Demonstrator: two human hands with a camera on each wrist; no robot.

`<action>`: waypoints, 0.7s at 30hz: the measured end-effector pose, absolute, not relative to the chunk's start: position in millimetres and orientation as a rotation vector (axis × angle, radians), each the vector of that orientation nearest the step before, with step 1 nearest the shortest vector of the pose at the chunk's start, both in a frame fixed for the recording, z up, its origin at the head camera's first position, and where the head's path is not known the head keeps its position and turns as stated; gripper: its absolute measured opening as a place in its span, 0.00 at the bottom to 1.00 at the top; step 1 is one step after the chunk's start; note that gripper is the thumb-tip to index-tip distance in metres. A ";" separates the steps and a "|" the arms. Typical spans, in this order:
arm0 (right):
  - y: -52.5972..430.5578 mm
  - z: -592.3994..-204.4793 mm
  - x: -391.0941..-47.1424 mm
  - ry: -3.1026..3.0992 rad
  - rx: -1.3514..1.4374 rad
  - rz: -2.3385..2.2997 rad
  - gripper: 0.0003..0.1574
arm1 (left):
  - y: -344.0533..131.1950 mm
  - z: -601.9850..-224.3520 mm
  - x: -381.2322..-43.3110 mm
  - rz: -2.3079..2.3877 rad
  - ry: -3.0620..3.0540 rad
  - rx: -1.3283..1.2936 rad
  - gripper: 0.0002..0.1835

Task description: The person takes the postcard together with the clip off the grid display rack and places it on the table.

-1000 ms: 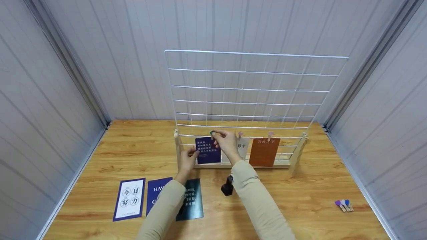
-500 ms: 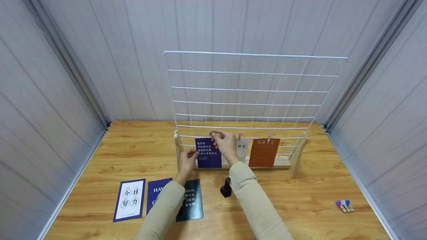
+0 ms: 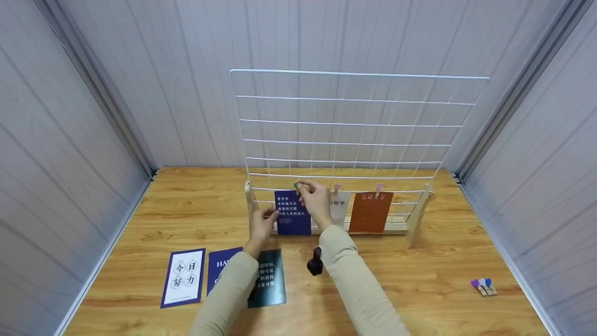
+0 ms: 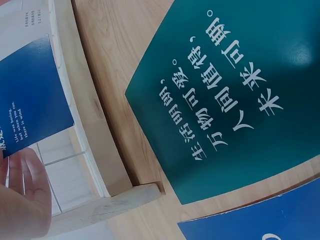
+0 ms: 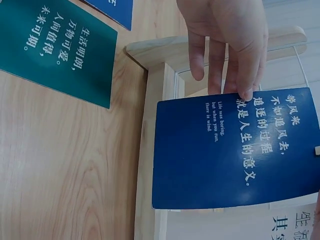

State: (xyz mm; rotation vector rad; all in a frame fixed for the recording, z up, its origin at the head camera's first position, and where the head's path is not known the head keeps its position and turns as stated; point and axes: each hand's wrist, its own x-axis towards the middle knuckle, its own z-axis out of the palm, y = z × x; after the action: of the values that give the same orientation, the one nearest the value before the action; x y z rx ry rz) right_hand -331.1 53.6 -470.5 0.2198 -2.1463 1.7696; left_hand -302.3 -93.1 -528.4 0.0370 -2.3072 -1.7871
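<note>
A dark blue card [image 3: 293, 223] with white writing stands upright against the low part of a white wire grid [image 3: 359, 73]. My left hand [image 3: 262, 226] pinches its left edge, thumb in front, as the right wrist view also shows. At the card's top, my right hand [image 3: 317, 200] pinches a small clothespin with a green head [image 3: 296, 186]; whether its jaws grip the wire is hidden. Beside it hang a white card [image 3: 339, 210], partly behind my right hand, and an orange card [image 3: 371, 213], each under a pink clothespin [image 3: 379, 187].
Wooden feet [image 3: 418, 214] carry the grid. On the table lie a blue-bordered white card [image 3: 183, 277], another blue card [image 3: 219, 266] and a teal card [image 4: 215, 110], partly under my left forearm. Several clothespins [image 3: 483, 287] lie at right. Panel walls enclose the table.
The blue card's lower edge has dropped a little and the card now hangs straighter against the grid. Both hands have stayed nearly in place.
</note>
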 end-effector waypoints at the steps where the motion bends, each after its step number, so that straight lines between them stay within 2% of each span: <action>1: 53.5 -471.2 -331.5 -2.142 0.226 1.767 0.07 | -93.1 -527.9 -302.2 -1.782 -2.313 0.037 0.07; 21: 51.1 -467.4 -332.5 -2.093 0.233 1.757 0.05 | -96.4 -534.9 -301.4 -1.838 -2.300 -0.017 0.07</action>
State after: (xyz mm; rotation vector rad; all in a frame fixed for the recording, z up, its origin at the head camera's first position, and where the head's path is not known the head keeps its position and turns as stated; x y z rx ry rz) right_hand -332.5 51.1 -467.4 0.2334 -2.0933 1.7569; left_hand -301.4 -96.4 -534.9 -0.0172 -2.2999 -1.8381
